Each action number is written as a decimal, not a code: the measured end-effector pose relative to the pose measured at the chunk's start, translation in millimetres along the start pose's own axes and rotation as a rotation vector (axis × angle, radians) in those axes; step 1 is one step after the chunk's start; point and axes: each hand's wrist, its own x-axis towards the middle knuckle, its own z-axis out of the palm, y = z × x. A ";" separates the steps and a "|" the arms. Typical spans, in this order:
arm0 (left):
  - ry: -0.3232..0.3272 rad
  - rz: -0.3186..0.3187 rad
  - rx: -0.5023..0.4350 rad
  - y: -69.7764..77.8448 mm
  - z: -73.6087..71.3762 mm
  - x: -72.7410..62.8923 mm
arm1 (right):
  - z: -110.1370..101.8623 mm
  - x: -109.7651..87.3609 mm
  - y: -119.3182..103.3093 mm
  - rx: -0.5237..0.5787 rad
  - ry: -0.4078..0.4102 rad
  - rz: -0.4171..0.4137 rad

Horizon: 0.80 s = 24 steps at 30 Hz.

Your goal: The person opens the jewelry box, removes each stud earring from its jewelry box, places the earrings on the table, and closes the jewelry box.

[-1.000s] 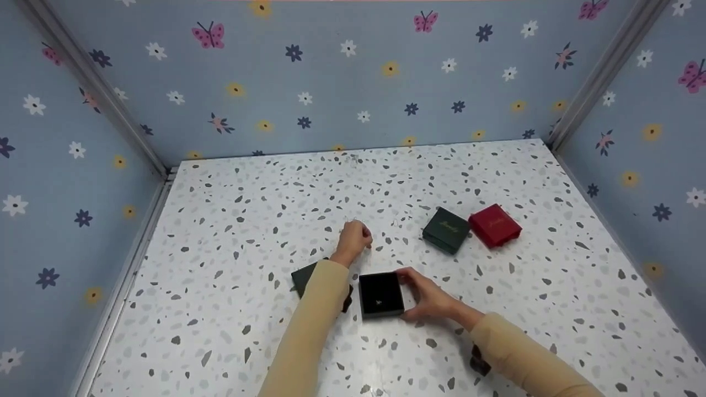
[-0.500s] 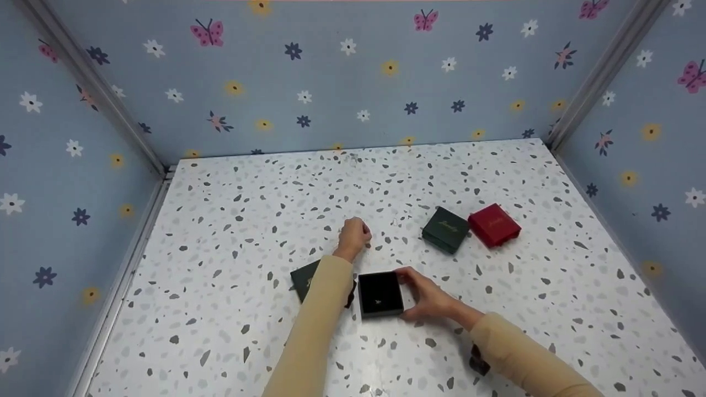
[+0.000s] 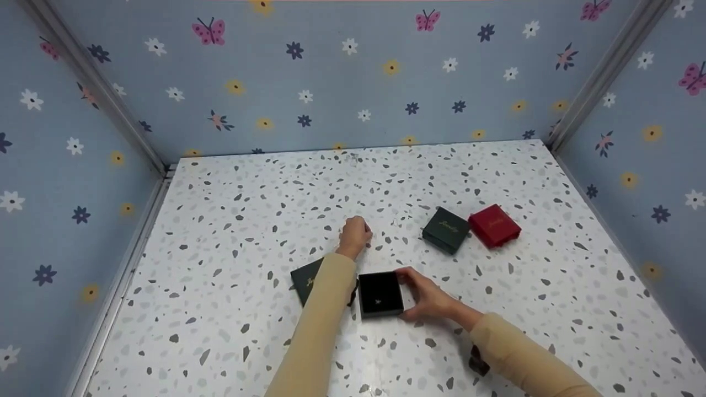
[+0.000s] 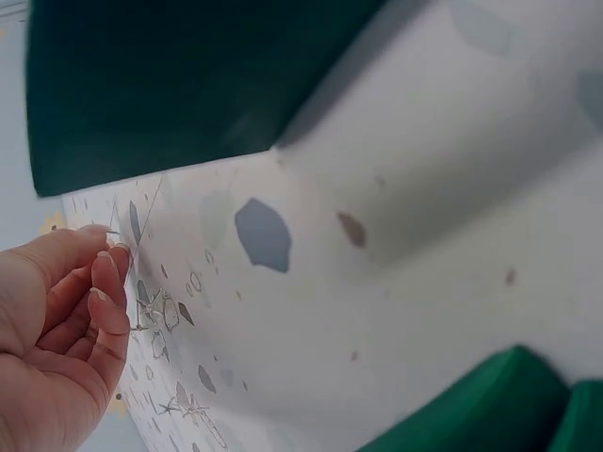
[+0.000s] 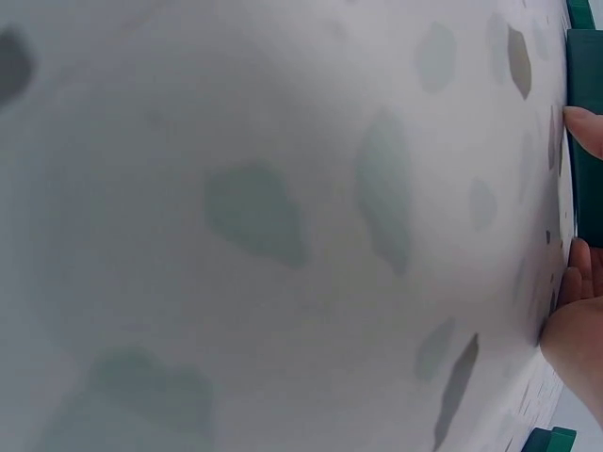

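Observation:
My right hand (image 3: 429, 296) grips the right side of an open, black-lined jewelry box (image 3: 381, 315), thumb and fingers spread along it. A tiny star-shaped piece (image 3: 378, 301) lies inside. Beyond the box, my left hand (image 3: 354, 236) is low over the table. In the left wrist view its thumb and forefinger pinch a fine silvery piece of jewelry (image 4: 114, 233), too small to identify. Beside those fingers lie small silver star and hoop jewelry pieces (image 4: 155, 309). A dark green lid (image 3: 307, 278) with gold lettering is partly hidden under my left forearm. The box's green side (image 5: 588, 198) shows in the right wrist view.
A closed green box (image 3: 445, 230) and a closed red box (image 3: 495, 226) sit side by side at the right, both gold-lettered. The speckled white table (image 3: 248, 220) ends at flower-patterned walls (image 3: 331, 71) at the back and both sides.
My left hand has moved slightly away from me, and its forearm has shifted right, uncovering more of the green lid. My right hand and the open box have stayed put.

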 end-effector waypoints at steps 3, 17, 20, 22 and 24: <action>0.011 0.008 -0.009 -0.1 -0.1 -0.8 | -0.6 0.2 1.3 0.008 -0.011 0.011; 0.009 0.117 -0.033 2.9 -11.4 -6.3 | 0.3 -0.2 -3.0 -0.016 -0.001 0.029; 0.011 0.144 -0.033 5.5 -16.2 -9.5 | 0.2 -0.2 -4.3 -0.018 -0.003 0.042; 0.003 0.156 -0.032 6.9 -19.5 -11.7 | 0.1 -0.2 -3.6 -0.015 -0.003 0.047; -0.006 0.173 -0.031 7.6 -22.5 -13.9 | 0.2 -0.2 -1.4 -0.009 -0.002 0.052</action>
